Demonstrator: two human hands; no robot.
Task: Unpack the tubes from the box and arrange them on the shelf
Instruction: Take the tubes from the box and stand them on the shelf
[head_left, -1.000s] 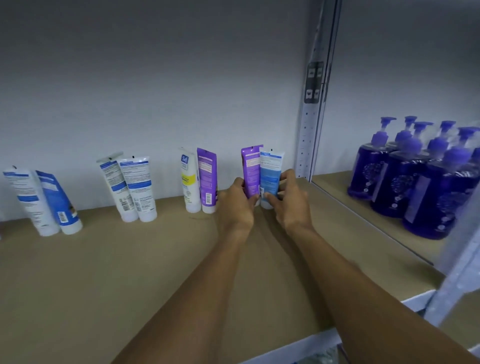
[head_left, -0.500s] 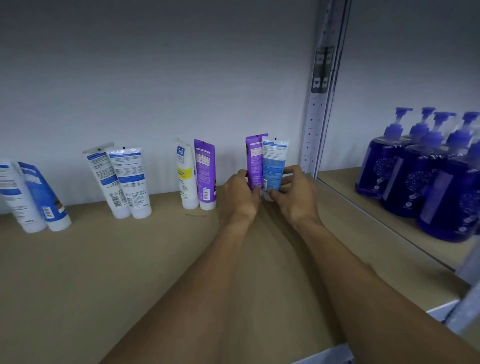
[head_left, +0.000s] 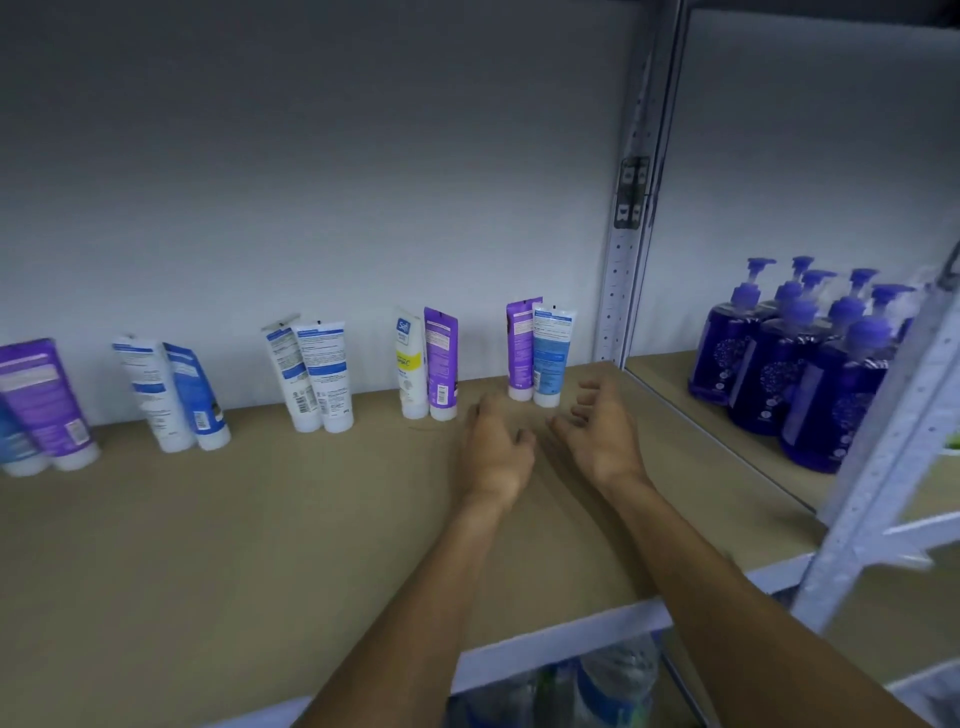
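Both hands have let go and pulled back a little from the two tubes they were holding a moment ago. Now the left hand (head_left: 496, 452) and the right hand (head_left: 605, 439) are low over the shelf (head_left: 234, 545), side by side but not touching. Their fingers are loose and a bit curled, with nothing in them. Just past the fingertips stand the purple tube (head_left: 521, 345) and the blue tube (head_left: 551, 356), touching each other, caps down, tops leaning back on the wall (head_left: 311, 156). I think they are set like that so the wall keeps them from falling over. Off to the left of the left hand, more tubes (head_left: 322, 374) stand in pairs the same way, with gaps between the pairs. So this new pair looks like the last one in the row. To the right of the right hand, past a metal post (head_left: 621, 291), are purple pump bottles (head_left: 810, 374) on the next shelf over. The box is not in sight, so I cannot tell if more tubes are left. The hands seem to wait close by in case a tube tips.
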